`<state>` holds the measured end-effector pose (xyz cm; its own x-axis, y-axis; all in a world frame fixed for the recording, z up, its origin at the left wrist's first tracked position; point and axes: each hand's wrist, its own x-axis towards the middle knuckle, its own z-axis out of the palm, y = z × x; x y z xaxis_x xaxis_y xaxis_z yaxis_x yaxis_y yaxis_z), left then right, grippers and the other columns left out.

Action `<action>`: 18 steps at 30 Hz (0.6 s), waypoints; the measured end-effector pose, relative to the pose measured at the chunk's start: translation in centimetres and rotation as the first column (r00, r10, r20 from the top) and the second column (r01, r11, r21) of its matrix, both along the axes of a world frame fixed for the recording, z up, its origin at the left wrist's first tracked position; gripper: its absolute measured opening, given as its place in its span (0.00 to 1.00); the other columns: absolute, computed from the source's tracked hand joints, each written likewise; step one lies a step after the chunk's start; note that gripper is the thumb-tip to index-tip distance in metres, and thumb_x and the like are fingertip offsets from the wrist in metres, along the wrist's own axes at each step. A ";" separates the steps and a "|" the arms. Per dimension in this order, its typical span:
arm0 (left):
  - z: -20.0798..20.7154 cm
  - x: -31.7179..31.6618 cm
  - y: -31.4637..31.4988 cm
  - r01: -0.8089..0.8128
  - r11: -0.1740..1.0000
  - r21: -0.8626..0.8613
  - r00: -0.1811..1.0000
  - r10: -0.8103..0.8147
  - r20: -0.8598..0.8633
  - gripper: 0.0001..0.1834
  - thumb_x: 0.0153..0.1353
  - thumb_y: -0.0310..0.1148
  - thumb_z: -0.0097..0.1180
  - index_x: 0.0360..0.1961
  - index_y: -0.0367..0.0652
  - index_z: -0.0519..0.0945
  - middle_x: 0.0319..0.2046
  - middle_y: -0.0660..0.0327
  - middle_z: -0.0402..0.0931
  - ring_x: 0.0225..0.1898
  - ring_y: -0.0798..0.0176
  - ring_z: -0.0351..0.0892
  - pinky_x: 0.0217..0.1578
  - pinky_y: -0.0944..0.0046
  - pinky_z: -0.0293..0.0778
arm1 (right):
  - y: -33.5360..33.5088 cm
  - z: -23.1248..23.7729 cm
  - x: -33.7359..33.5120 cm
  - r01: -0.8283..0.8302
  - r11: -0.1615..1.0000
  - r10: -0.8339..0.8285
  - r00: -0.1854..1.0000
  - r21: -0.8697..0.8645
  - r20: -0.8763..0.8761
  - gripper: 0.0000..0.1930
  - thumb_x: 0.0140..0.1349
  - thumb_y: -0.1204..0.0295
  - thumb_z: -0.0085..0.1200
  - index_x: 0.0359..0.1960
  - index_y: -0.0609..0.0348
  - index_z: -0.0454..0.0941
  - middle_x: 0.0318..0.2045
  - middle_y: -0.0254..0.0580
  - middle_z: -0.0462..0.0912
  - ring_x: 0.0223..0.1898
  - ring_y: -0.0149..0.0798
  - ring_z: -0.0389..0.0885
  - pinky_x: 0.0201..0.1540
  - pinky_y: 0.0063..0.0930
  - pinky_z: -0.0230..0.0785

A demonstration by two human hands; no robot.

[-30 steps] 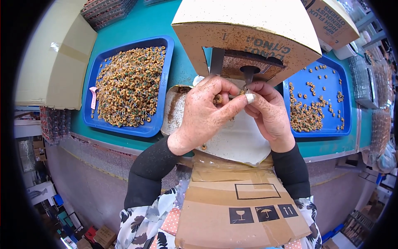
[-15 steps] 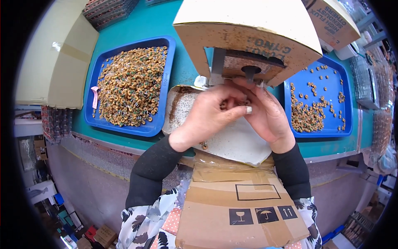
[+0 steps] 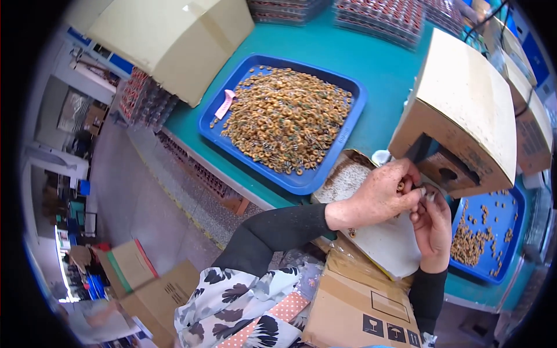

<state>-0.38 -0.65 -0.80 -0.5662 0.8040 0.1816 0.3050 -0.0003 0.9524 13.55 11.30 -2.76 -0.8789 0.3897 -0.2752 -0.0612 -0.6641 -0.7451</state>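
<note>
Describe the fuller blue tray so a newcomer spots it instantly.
Start from the teal worktable. The fuller blue tray lies to the left of the left hand and the cardboard box. Unlike the other blue tray at the person's right, which is sparsely filled, it is heaped with small tan rings and has a pink tag at its edge.

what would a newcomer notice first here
The blue tray heaped with small tan rings on the teal bench, upper middle. Right of it, the left hand and right hand meet over a tiny part before a cardboard box. A sparser blue tray lies far right.
</note>
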 end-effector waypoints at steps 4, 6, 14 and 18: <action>-0.3 -0.5 -0.2 0.054 0.999 0.002 0.997 -0.054 0.062 0.11 0.54 0.31 0.59 0.33 0.35 0.74 0.23 0.61 0.72 0.25 0.69 0.71 0.27 0.67 0.71 | -0.5 -0.5 -0.4 0.120 0.991 -0.120 0.993 0.054 0.005 0.12 0.62 0.78 0.52 0.48 0.65 0.72 0.38 0.37 0.78 0.32 0.27 0.74 0.35 0.19 0.69; -1.0 -0.5 -0.1 0.047 0.997 0.058 0.999 -0.047 -0.002 0.10 0.53 0.30 0.59 0.32 0.35 0.76 0.24 0.58 0.74 0.25 0.66 0.75 0.27 0.65 0.72 | -0.5 -0.9 -0.5 0.133 0.988 -0.133 0.991 0.076 -0.001 0.12 0.62 0.78 0.52 0.47 0.64 0.72 0.38 0.37 0.78 0.32 0.27 0.74 0.35 0.19 0.69; -2.3 0.2 0.0 -0.027 0.989 0.145 0.983 0.053 -0.177 0.10 0.52 0.31 0.58 0.31 0.35 0.78 0.26 0.53 0.75 0.27 0.58 0.78 0.28 0.62 0.74 | -0.5 -1.4 0.1 0.213 0.922 -0.242 0.969 0.323 0.051 0.13 0.62 0.78 0.51 0.49 0.64 0.73 0.40 0.37 0.77 0.32 0.24 0.72 0.33 0.15 0.65; -1.7 0.4 -0.1 0.050 0.984 0.172 0.999 -0.052 0.003 0.10 0.52 0.32 0.57 0.30 0.34 0.78 0.26 0.51 0.76 0.28 0.55 0.78 0.29 0.60 0.74 | 0.4 -2.1 0.9 0.204 0.889 -0.265 0.959 0.409 0.098 0.16 0.62 0.77 0.52 0.52 0.64 0.71 0.41 0.37 0.77 0.30 0.22 0.72 0.30 0.11 0.64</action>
<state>0.06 -0.77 -2.49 -0.5272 0.7892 0.3150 0.2932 -0.1791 0.9391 14.49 11.65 -4.83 -0.7099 0.6819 -0.1763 -0.0482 -0.2968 -0.9537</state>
